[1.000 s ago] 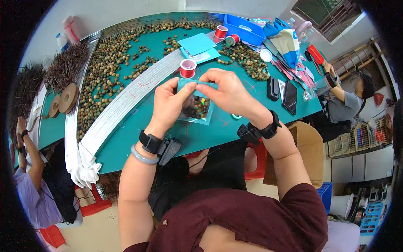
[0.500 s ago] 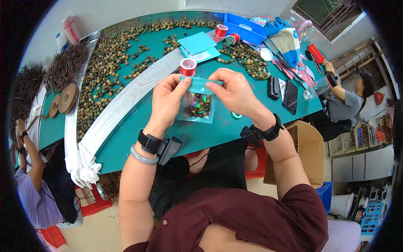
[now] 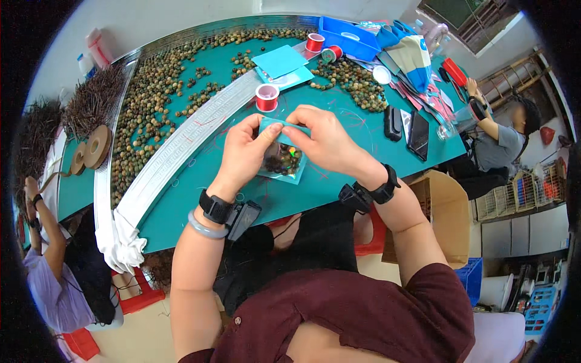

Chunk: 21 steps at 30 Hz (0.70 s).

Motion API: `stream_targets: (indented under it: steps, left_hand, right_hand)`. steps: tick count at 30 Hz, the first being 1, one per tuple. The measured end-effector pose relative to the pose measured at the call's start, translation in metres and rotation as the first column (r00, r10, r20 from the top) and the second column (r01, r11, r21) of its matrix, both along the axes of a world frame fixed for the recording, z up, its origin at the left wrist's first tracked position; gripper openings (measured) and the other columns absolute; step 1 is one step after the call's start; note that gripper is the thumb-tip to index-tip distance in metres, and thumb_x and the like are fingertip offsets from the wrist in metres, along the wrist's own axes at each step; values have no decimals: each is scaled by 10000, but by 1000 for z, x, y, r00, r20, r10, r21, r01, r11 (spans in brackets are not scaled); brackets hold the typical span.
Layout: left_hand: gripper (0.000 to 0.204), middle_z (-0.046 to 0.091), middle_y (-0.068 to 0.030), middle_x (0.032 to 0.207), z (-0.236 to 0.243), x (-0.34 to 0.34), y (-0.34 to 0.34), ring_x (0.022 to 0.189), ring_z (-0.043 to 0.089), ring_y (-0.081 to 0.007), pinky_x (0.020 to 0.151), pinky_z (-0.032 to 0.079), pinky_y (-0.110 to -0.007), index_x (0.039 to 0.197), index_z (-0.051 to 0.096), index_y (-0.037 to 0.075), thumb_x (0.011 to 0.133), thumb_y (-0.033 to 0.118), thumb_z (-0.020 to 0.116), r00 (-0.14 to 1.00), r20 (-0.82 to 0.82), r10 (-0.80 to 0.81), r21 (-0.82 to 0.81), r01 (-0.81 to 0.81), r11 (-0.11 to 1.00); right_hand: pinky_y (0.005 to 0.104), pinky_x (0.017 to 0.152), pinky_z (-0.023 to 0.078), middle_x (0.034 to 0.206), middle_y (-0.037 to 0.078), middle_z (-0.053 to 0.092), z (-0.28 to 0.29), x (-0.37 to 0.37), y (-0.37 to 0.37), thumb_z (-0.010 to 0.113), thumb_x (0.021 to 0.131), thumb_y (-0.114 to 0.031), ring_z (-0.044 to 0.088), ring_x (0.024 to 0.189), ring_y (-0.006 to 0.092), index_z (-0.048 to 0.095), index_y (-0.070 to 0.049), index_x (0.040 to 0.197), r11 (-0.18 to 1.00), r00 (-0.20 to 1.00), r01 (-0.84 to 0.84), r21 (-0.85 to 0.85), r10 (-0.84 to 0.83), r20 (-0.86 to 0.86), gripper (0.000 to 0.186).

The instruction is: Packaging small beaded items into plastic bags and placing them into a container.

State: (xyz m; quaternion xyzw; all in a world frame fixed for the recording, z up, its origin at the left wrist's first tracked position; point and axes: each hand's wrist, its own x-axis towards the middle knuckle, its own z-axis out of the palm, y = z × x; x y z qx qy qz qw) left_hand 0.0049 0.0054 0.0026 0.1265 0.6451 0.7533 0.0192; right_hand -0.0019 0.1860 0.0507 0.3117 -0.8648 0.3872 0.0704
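Pouch of dark beads (image 3: pixel 282 162) pinched along its top by the fingers (image 3: pixel 298 137) of both my hands

I hold the clear, teal-topped pouch over the near half of the green table (image 3: pixel 169 209), its upper edge clamped between thumb and fingers of my left hand (image 3: pixel 242 148) and of my right hand (image 3: pixel 333 140). My two thumbs come close together along that edge, and the filled part hangs below them, toward me. I cannot tell whether its bottom touches the tabletop.

Just behind my fingers stands a red spool (image 3: pixel 266 101), leaving me little room forward; past it lie light-blue packets (image 3: pixel 280 62), partly over a white grooved board (image 3: pixel 181 142). That board curves down on my left to the near-left edge, fencing off a broad spread of loose beads (image 3: pixel 142 115). Between it and my left wrist I have a strip of green tabletop.

To my right the room is wider: green surface, marked with thin red threads (image 3: pixel 322 175), runs to a black case (image 3: pixel 393 124) and a dark phone (image 3: pixel 418 139). A bead heap (image 3: pixel 357 88) bounds it on the far side, with a blue bin (image 3: pixel 339 43) behind. The near edge slants up to the right, close in front of me, with a cardboard box (image 3: pixel 449 221) just beyond it.
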Motion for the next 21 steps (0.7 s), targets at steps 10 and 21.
stream_targets:
  steps: [10,21]
  left_hand:
    - [144,626,36,834,-5,-7,-6,692,541,-21,600,442,-193,947,629,48,939,192,629,998,44,35,162,-42,986]
    - [161,574,40,737,-1,-4,-3,623,527,-32,543,418,-197,877,598,42,949,185,613,998,26,50,199,-54,978]
  right_hand:
    - [347,577,426,743,126,565,4,2,5,660,864,-145,554,649,233,630,23,854,994,994,80,-68,-75,81,171]
    - [327,544,409,688,101,547,-3,11,23,671,870,-173,508,604,147,633,38,823,980,962,151,-129,-115,249,220]
